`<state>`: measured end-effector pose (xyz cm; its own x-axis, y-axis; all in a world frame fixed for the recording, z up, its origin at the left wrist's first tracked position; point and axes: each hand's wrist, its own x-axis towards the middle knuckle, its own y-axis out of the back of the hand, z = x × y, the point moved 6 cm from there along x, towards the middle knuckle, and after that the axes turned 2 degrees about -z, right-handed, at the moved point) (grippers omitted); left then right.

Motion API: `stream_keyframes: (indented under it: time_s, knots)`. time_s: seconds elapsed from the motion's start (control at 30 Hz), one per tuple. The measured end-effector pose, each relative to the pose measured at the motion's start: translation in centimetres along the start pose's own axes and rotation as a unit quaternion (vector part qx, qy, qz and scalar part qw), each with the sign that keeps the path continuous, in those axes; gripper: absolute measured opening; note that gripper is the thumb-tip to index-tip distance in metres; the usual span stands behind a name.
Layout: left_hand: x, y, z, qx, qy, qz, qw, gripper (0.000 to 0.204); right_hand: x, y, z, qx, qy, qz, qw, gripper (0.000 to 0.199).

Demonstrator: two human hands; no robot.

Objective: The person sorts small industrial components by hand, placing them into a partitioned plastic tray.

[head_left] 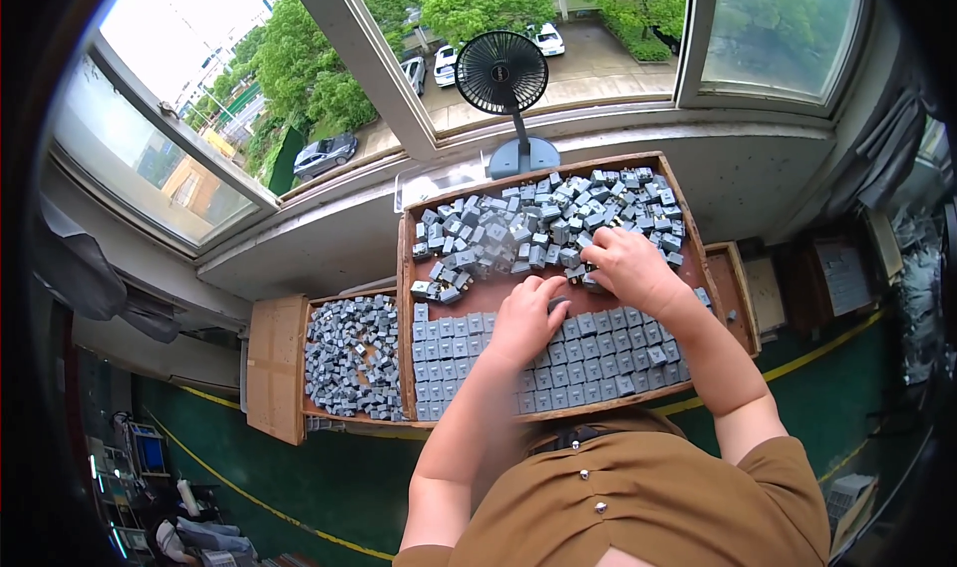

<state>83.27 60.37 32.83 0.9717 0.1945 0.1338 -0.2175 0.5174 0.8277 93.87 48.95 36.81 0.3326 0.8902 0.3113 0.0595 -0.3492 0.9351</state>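
Observation:
A wooden tray (403, 268) with a reddish-brown bottom lies before me. Its far half holds a loose heap of small grey plastic blocks (558, 203), some showing brassy metal parts. Across the near half, more grey blocks (588, 353) stand in tight, even rows. My left hand (528, 320) is over the far edge of these rows, thumb and fingers closed on one small grey block (559, 305). At the near edge of the heap, my right hand (633, 270) has its fingers curled down onto a grey block; the fingertips partly hide it.
On the left, a lower box (307, 363) holds many more loose grey blocks, with a cardboard flap (275, 368) beside it. Another wooden tray (746, 298) shows at the right. A black desk fan (501, 73) stands behind the tray, by the open windows.

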Motion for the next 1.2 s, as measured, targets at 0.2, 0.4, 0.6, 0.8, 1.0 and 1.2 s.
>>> stream_keyframes:
  time_s: [0.2,0.4,0.6,0.8,1.0,1.2]
  knots:
    - [0.6,-0.6,-0.6,0.076,0.019,-0.007,0.997,0.024,-1.7,-0.7,1.0,-0.047,-0.037,-0.071,0.996,0.035]
    - [1.0,-0.5,-1.3,0.090,0.108,-0.023,0.990,0.031,-3.6,0.3,3.1,-0.101,-0.110,-0.149,0.977,0.032]
    - [0.9,-0.1,-0.5,0.081,0.019,0.015,0.996,0.029,-1.5,1.1,0.7,-0.050,-0.025,-0.078,0.995,0.022]
    - [2.3,-1.4,-0.2,0.060,-0.013,0.049,0.997,0.026,0.5,-2.8,-0.5,-0.109,0.007,0.001,0.994,0.009]
    - [1.6,-0.5,0.3,0.029,-0.013,-0.018,0.999,0.029,-0.8,-0.1,0.8,0.024,-0.005,-0.039,0.999,0.016]
    - [2.0,-1.8,0.8,0.007,-0.043,-0.029,0.999,0.025,-2.4,0.9,1.5,0.112,-0.050,-0.155,0.980,0.023]
